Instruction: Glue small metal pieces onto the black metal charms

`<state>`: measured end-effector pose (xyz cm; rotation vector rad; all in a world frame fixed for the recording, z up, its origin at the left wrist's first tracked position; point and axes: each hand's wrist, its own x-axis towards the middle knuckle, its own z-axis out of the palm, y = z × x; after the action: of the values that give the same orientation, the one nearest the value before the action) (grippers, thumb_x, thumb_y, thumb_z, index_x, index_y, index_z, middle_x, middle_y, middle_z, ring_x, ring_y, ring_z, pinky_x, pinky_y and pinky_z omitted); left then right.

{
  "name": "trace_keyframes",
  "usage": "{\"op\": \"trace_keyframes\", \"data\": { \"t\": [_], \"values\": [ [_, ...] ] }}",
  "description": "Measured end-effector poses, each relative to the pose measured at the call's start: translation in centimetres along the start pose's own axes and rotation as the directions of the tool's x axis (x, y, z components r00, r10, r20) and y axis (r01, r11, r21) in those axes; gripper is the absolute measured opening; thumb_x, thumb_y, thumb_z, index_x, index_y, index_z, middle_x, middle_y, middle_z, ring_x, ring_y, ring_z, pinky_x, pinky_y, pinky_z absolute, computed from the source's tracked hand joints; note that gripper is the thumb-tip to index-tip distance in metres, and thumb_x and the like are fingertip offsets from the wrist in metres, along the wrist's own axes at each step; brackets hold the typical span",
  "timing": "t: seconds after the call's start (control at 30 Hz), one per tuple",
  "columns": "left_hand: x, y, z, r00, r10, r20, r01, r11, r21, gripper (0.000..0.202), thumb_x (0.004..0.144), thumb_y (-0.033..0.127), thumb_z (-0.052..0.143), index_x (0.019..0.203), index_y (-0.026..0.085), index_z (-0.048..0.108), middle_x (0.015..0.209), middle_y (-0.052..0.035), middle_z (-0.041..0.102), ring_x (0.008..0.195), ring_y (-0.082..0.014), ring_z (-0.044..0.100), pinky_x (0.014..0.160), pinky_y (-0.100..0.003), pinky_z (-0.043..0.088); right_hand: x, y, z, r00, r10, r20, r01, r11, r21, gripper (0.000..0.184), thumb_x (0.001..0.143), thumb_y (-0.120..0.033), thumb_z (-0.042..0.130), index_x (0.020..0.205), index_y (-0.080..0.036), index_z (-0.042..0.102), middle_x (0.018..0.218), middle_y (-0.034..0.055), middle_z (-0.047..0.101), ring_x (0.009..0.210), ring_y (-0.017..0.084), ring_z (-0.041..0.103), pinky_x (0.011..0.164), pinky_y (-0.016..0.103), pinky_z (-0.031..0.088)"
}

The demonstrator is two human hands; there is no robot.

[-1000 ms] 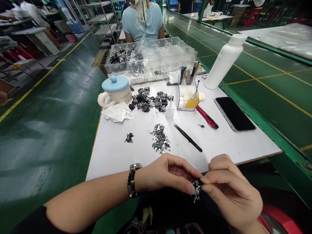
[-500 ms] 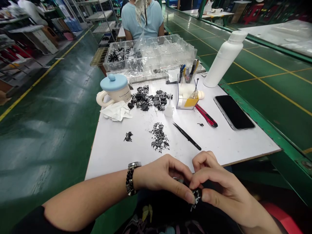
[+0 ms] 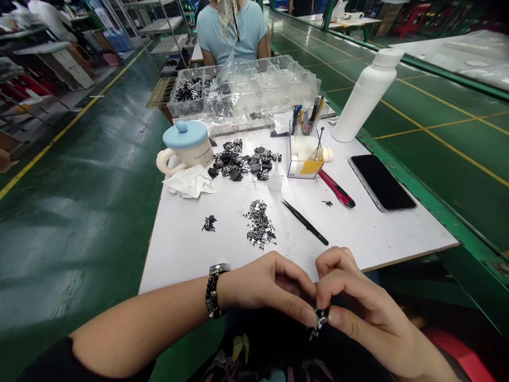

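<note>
Below the near edge of the white table (image 3: 374, 233), my left hand (image 3: 266, 286) and my right hand (image 3: 361, 307) pinch one small black and silver metal part (image 3: 318, 318) between their fingertips, above my lap. My left wrist carries a beaded bracelet and a watch (image 3: 214, 289). On the table just ahead lie a heap of small silvery parts (image 3: 260, 225), a smaller black cluster (image 3: 209, 223) and black tweezers (image 3: 305, 222).
Farther back are a heap of black parts (image 3: 244, 162), a lidded mug (image 3: 186, 146), a crumpled tissue (image 3: 191, 182), a clear pen holder (image 3: 304, 154), a red cutter (image 3: 337, 190), a phone (image 3: 380, 183), a white bottle (image 3: 366, 95) and clear compartment trays (image 3: 246, 90). A person in a blue shirt (image 3: 233, 32) sits beyond.
My hands have closed together over the small part and dropped slightly lower; the fingertips have shifted on it. The things on the table have not moved.
</note>
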<state>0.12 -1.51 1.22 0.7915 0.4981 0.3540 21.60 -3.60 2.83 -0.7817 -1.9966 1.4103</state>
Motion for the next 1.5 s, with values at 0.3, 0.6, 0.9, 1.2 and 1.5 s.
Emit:
{"op": "trace_keyframes", "data": {
  "t": [0.3, 0.6, 0.9, 1.2, 1.5],
  "values": [
    [0.0, 0.1, 0.0, 1.0, 0.004, -0.021, -0.004, 1.0, -0.018, 0.027, 0.065, 0.025, 0.084, 0.088, 0.015, 0.072, 0.087, -0.0033, 0.067, 0.083, -0.014, 0.061, 0.089, -0.03, 0.048, 0.0, 0.1, 0.3, 0.999, 0.047, -0.003, -0.047, 0.999, 0.004, 0.009, 0.095, -0.023, 0.046, 0.101, -0.028, 0.05, 0.099, 0.0022, 0.041, 0.096, 0.016, 0.04, 0.085, 0.027, 0.037],
    [0.3, -0.5, -0.2, 1.0, 0.012, 0.021, -0.01, 0.998, -0.068, 0.026, 0.067, 0.023, 0.084, 0.088, 0.014, 0.071, 0.086, -0.0015, 0.07, 0.081, -0.0114, 0.063, 0.086, -0.025, 0.049, 0.3, 0.5, 0.7, 0.989, 0.138, 0.049, -0.146, 0.96, 0.239, 0.01, 0.094, -0.036, 0.047, 0.098, -0.028, 0.053, 0.097, 0.0033, 0.039, 0.095, 0.019, 0.041, 0.083, 0.031, 0.036],
    [0.3, -0.1, -0.1, 0.999, -0.034, -0.001, 0.034, 0.995, -0.092, 0.024, 0.067, 0.022, 0.084, 0.086, 0.015, 0.072, 0.082, 0.0005, 0.07, 0.081, -0.0097, 0.063, 0.08, -0.019, 0.049, 0.0, 0.4, 0.6, 0.991, 0.122, 0.047, -0.13, 0.957, 0.259, 0.005, 0.095, -0.032, 0.046, 0.096, -0.028, 0.05, 0.098, 0.0015, 0.038, 0.094, 0.017, 0.041, 0.081, 0.029, 0.036],
    [0.3, 0.1, 0.0, 0.998, -0.05, -0.038, 0.046, 0.993, -0.108, 0.023, 0.066, 0.023, 0.084, 0.083, 0.014, 0.072, 0.078, 0.0013, 0.07, 0.07, -0.0065, 0.061, 0.071, -0.015, 0.047, 0.4, -0.5, -0.1, 0.994, 0.096, 0.057, -0.097, 0.995, 0.026, 0.006, 0.097, -0.026, 0.041, 0.097, -0.028, 0.047, 0.097, 0.0015, 0.039, 0.095, 0.017, 0.037, 0.083, 0.03, 0.034],
    [0.6, -0.4, 0.4, 0.999, 0.05, -0.002, -0.049, 0.976, -0.212, 0.026, 0.067, 0.024, 0.084, 0.086, 0.014, 0.071, 0.084, -0.0026, 0.072, 0.078, -0.0107, 0.066, 0.078, -0.019, 0.049, 0.6, 1.1, 1.1, 0.996, 0.075, -0.053, -0.056, 0.951, 0.303, 0.01, 0.095, -0.037, 0.046, 0.1, -0.03, 0.05, 0.094, 0.0018, 0.038, 0.092, 0.018, 0.044, 0.078, 0.03, 0.039]
  ]
}}
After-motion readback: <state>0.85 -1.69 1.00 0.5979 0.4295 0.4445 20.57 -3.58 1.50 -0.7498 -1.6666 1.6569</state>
